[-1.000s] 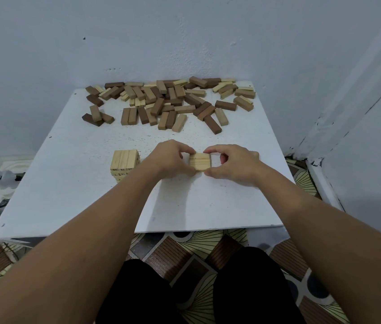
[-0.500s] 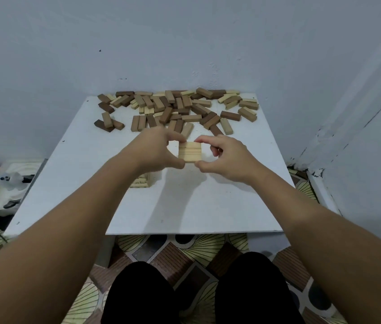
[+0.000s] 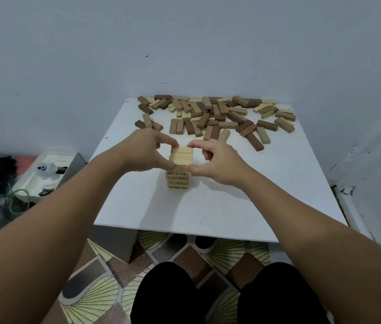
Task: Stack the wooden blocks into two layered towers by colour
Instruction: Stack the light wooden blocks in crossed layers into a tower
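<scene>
Pale layer of blocks point(image 3: 181, 155) atop light tower point(image 3: 177, 179) mid-table, pinched between left hand point(image 3: 146, 152) and right hand point(image 3: 217, 161); light, rigid, slippy (likely); best squeezed at side faces.

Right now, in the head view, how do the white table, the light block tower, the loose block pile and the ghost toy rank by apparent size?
1. white table
2. loose block pile
3. light block tower and ghost toy: look alike, and hands partly cover the tower, so unranked.
</scene>
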{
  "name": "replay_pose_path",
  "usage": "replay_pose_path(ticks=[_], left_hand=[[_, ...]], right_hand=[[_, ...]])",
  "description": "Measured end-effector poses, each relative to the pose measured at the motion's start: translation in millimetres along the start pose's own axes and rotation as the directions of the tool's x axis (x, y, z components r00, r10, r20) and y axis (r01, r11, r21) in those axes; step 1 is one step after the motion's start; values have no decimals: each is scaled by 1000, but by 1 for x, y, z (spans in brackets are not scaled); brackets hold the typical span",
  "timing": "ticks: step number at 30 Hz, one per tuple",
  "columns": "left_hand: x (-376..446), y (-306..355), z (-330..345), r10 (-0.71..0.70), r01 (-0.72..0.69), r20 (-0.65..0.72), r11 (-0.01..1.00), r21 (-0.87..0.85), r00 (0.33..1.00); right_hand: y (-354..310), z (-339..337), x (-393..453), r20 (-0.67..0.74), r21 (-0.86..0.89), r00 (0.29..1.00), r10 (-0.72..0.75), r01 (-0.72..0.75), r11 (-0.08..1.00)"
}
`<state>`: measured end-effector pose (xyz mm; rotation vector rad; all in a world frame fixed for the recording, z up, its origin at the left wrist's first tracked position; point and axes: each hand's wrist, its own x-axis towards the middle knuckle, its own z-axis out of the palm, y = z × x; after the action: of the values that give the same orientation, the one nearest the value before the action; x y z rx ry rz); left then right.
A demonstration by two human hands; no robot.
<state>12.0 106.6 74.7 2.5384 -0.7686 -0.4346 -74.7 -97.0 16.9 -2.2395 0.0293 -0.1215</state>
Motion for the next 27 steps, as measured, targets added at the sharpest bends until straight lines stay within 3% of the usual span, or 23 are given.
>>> replay_pose_path(ticks=[18,27], left_hand=[[12,-26,5,7,-1,78,997,-76,997],[15,-27,5,6,-2,109,999,-35,994]], right_hand=[[5,7,11,91,31,995,34,-37,999],[12,8,12,112,67,992,59,-66,996]])
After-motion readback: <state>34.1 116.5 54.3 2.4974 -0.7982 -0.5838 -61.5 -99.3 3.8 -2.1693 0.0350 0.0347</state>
